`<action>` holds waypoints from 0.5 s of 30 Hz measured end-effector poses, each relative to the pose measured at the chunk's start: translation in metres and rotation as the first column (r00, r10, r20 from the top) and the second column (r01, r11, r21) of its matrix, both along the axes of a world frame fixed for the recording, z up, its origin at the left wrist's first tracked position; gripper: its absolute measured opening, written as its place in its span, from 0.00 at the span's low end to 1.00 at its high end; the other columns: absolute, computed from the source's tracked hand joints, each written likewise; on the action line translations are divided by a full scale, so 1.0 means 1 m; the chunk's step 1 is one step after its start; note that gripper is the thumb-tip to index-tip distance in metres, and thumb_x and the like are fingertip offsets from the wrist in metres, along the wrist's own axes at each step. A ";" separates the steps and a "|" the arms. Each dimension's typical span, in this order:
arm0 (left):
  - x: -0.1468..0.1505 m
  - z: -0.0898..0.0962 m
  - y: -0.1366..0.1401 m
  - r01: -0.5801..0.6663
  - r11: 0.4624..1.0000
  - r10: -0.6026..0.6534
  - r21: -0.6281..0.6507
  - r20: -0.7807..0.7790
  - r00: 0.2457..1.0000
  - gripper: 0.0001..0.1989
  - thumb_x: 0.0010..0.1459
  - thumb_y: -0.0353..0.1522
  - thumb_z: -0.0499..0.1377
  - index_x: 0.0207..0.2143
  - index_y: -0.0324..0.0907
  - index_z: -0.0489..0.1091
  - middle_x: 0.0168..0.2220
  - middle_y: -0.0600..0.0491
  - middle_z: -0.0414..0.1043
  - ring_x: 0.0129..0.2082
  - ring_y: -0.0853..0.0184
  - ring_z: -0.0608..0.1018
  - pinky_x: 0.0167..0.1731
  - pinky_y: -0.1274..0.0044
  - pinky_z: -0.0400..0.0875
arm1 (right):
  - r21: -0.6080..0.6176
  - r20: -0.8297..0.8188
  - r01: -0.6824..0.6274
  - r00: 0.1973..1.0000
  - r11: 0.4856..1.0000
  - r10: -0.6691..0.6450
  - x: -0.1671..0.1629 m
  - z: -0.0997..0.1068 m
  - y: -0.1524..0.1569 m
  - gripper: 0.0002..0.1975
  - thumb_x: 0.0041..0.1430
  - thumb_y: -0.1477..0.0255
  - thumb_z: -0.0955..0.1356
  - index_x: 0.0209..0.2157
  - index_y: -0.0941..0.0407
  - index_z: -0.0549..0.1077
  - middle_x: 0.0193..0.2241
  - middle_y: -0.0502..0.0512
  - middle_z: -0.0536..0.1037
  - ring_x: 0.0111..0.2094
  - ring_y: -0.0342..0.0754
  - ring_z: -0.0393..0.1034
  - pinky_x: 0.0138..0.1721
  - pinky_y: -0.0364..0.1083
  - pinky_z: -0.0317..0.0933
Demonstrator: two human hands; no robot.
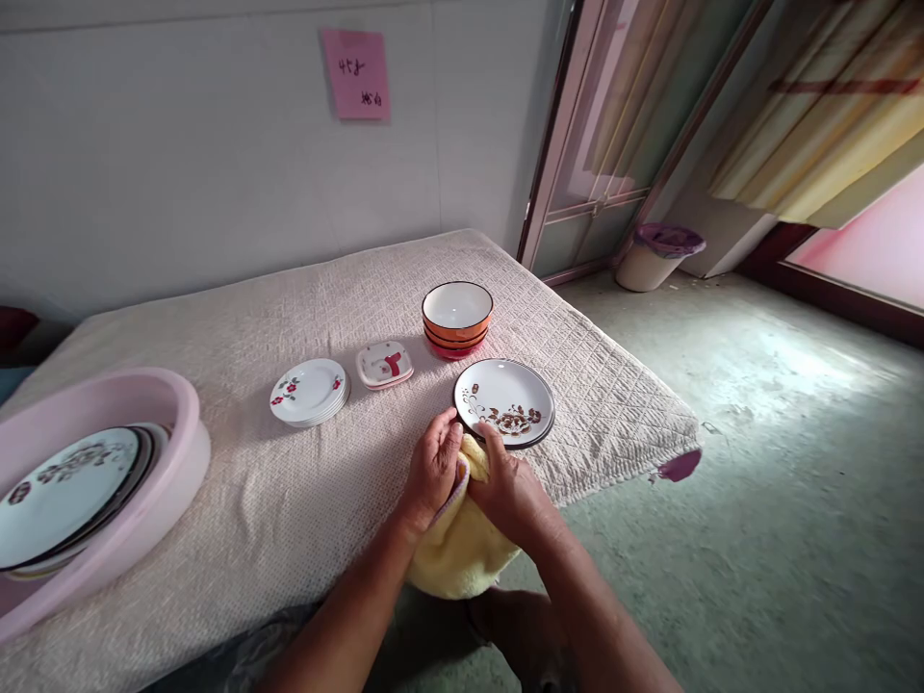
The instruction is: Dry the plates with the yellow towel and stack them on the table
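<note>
At the near rim of a white plate with a dark edge and brown flowers, both hands are bunched around a yellow cloth. My left hand is closed on the cloth's left side, its fingertips right by the plate. My right hand grips the same cloth, with its index finger reaching to the plate's rim. Whether either hand also holds the plate is hard to see. The plate lies flat on the bed cover, apparently with another dark-rimmed plate under it. The cloth hangs down over the cover's edge.
Behind the plate stand stacked orange bowls. Left of them are small square dishes and a stack of flowered plates. A pink basin at left holds large plates. A waste bin stands on the floor.
</note>
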State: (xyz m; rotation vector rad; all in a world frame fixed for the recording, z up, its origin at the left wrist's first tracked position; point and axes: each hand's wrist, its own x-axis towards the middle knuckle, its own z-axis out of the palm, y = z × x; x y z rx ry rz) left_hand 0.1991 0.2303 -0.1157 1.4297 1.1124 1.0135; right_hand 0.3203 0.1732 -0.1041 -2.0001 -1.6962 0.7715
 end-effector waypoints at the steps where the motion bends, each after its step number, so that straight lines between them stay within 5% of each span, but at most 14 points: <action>1: 0.000 0.001 0.000 -0.005 1.000 0.005 0.000 0.000 1.000 0.19 0.63 0.40 0.54 0.51 0.39 0.70 0.53 0.42 0.73 0.55 0.59 0.74 0.56 0.70 0.64 | 0.002 -0.008 0.001 1.000 1.000 -0.001 0.000 0.002 0.000 0.33 0.57 0.70 0.65 0.63 0.60 0.53 0.39 0.63 0.80 0.40 0.58 0.77 0.41 0.51 0.66; 10: -0.003 0.007 -0.003 -0.054 0.998 0.056 -0.036 0.057 0.997 0.21 0.60 0.44 0.55 0.47 0.39 0.70 0.51 0.40 0.74 0.53 0.56 0.75 0.55 0.67 0.66 | 0.021 -0.049 0.040 0.998 0.999 -0.039 -0.011 0.016 0.001 0.33 0.57 0.69 0.64 0.63 0.60 0.55 0.39 0.64 0.80 0.39 0.60 0.77 0.39 0.52 0.66; 15: -0.011 0.015 -0.004 -0.056 0.997 0.061 -0.055 0.084 0.995 0.22 0.61 0.45 0.54 0.47 0.38 0.69 0.52 0.38 0.72 0.53 0.56 0.75 0.55 0.66 0.66 | 0.120 -0.208 0.022 0.978 0.993 0.004 -0.019 0.015 0.003 0.28 0.52 0.70 0.66 0.56 0.56 0.66 0.41 0.60 0.80 0.39 0.57 0.75 0.38 0.50 0.65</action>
